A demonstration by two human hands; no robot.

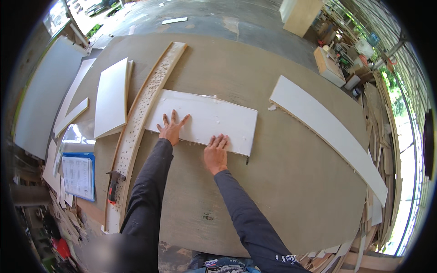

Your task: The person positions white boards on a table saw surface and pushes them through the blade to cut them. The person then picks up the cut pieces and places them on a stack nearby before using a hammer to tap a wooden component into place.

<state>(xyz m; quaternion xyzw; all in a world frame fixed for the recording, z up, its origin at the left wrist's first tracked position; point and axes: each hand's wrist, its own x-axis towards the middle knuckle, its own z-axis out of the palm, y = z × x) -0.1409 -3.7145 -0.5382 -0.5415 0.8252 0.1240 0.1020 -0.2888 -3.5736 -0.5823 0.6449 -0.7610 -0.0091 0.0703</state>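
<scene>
A white rectangular board (207,116) lies flat at the middle of the brown worktable (218,195). My left hand (170,131) rests on its near left part, fingers spread. Close to the board's near edge, my right hand (215,154) lies with its fingers flat on the white surface and nothing in its grasp. White bits cling to the board's edges, and a small dark piece sticks out under its near right corner. Against the board's left end runs a long wooden strip (148,98) covered with small holes or dots. A hammer (114,185) with a red and black handle lies across that strip.
To the right lies a long white panel (327,134). Several white boards (111,98) are stacked at the left, near a blue clipboard (78,175) with papers. Wood offcuts (380,136) pile up beyond the right edge, and a wooden box (328,67) stands at the far right.
</scene>
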